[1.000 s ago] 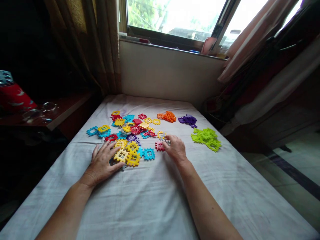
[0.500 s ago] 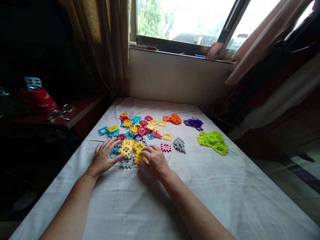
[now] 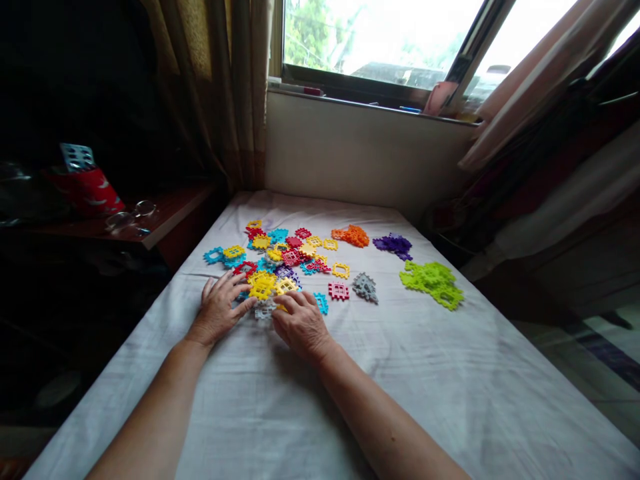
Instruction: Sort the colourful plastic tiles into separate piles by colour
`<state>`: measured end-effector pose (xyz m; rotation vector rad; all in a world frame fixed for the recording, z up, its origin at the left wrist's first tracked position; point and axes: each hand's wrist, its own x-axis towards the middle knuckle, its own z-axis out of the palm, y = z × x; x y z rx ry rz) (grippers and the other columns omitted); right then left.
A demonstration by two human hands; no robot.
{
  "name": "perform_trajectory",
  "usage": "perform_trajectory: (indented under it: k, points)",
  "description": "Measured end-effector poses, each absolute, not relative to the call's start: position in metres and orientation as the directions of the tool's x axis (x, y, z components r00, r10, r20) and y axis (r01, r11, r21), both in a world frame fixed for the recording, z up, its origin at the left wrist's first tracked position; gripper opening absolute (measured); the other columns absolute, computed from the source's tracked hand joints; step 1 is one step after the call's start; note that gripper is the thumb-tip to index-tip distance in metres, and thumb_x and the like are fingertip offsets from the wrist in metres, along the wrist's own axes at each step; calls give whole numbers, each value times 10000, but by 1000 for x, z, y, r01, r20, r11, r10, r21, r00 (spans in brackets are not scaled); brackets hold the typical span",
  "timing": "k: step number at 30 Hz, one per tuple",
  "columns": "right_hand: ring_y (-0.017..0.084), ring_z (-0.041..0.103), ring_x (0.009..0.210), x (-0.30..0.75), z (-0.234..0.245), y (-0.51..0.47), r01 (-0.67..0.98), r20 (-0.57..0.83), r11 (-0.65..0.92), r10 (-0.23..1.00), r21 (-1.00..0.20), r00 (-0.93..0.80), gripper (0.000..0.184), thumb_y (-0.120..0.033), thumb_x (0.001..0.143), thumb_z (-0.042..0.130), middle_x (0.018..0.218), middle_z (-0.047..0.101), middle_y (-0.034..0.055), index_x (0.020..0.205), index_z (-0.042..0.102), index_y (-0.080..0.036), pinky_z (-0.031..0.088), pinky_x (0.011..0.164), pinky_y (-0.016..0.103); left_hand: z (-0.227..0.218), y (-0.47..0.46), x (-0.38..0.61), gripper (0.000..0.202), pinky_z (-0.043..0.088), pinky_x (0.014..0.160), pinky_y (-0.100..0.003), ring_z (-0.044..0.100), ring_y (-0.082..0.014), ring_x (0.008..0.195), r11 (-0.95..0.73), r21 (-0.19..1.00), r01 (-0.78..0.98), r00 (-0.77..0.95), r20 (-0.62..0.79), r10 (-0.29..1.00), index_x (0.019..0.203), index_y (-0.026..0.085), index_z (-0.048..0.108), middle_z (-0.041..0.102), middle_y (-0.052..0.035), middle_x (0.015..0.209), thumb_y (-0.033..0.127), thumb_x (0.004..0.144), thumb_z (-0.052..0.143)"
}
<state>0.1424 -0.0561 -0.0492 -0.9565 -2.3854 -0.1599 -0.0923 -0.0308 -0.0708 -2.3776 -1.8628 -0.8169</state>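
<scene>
A mixed heap of notched plastic building tiles in yellow, red, blue and purple lies on the bed-like white surface. At its left edge my left hand (image 3: 220,307) is open, fingers spread, with the thumb by a yellow window tile (image 3: 262,285). My right hand (image 3: 303,323) has its fingers curled down over the near side of the heap, closed on a yellow tile that they mostly cover. Between the hands a grey tile (image 3: 264,310) shows in part. A blue tile (image 3: 321,304) peeks out beside my right hand, and a pink-red window tile (image 3: 339,291) lies further right.
Right of the heap lie a grey pile (image 3: 365,287), an orange pile (image 3: 353,235), a purple pile (image 3: 393,245) and a lime green pile (image 3: 433,285). A side table at left carries glasses (image 3: 133,217) and a red container (image 3: 93,191). A window wall stands behind.
The yellow tiles between my hands have shifted and bunched together. My right hand has curled further in, and a blue tile now shows beside it. The whole view has moved slightly.
</scene>
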Motion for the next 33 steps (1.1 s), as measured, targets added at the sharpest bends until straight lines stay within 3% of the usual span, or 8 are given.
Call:
perform_trajectory:
  k: [5, 10, 14, 18, 22, 26, 29, 33]
  points:
    - [202, 599, 1098, 159, -47, -57, 655, 739, 706, 588, -270, -329, 200, -251, 982, 502, 1140, 721, 54, 942, 697, -229, 442, 957, 364, -73, -27, -94, 377, 304, 1132, -583, 501, -329, 1347, -309, 341, 888, 131, 456, 880, 994, 263, 707, 673, -88, 1310, 572, 880, 523]
    - [174, 667, 910, 210, -51, -38, 648, 745, 583, 666, -489, -37, 263, -291, 1003, 449, 960, 725, 66, 950, 696, -215, 532, 842, 313, -76, -25, -92, 372, 317, 1134, -565, 525, -326, 1323, -328, 381, 865, 121, 475, 871, 923, 256, 681, 690, -87, 1280, 601, 834, 572]
    - [213, 651, 930, 272, -60, -23, 817, 742, 353, 657, -457, 132, 300, -353, 991, 466, 954, 716, 99, 924, 712, -195, 516, 874, 350, -75, -24, -89, 339, 355, 1121, -548, 576, -311, 1265, -345, 444, 827, 103, 484, 869, 871, 256, 673, 710, -82, 1236, 579, 814, 586]
    - [237, 635, 880, 310, -73, -19, 891, 707, 165, 675, -423, 211, 308, -352, 965, 471, 905, 712, 102, 864, 715, -194, 501, 821, 378, -68, -25, -88, 309, 422, 1100, -473, 617, -269, 1209, -360, 587, 725, 58, 469, 882, 803, 257, 659, 724, -68, 1204, 556, 808, 579]
    - [255, 617, 881, 308, -79, -21, 908, 681, 116, 701, -403, 213, 219, -305, 902, 550, 936, 710, 110, 889, 733, -185, 471, 804, 390, -62, -27, -96, 302, 423, 1119, -440, 609, -257, 1231, -276, 727, 629, -114, 438, 892, 830, 250, 655, 716, -66, 1220, 543, 793, 592]
    - [246, 606, 917, 277, -71, -26, 922, 688, 166, 713, -350, 134, 191, -250, 894, 565, 984, 704, 101, 944, 738, -187, 442, 824, 374, -63, -25, -114, 292, 453, 1089, -427, 651, -258, 1155, -181, 762, 621, -295, 442, 847, 785, 238, 637, 723, -73, 1193, 521, 782, 567]
    - [222, 596, 953, 235, -59, -34, 882, 672, 370, 736, -291, -87, 170, -262, 920, 566, 1019, 702, 76, 942, 727, -211, 427, 862, 354, -67, -21, -128, 264, 492, 1035, -410, 669, -262, 1097, -122, 732, 670, -338, 447, 828, 729, 243, 626, 741, -68, 1130, 495, 768, 557]
    - [226, 556, 1064, 171, -43, -42, 778, 510, 592, 745, -209, -430, 204, -318, 919, 598, 1155, 678, 66, 1086, 697, -253, 411, 919, 367, -72, -18, -137, 256, 522, 955, -396, 687, -270, 1015, -64, 676, 734, -351, 459, 816, 689, 242, 613, 754, -75, 1058, 472, 760, 528]
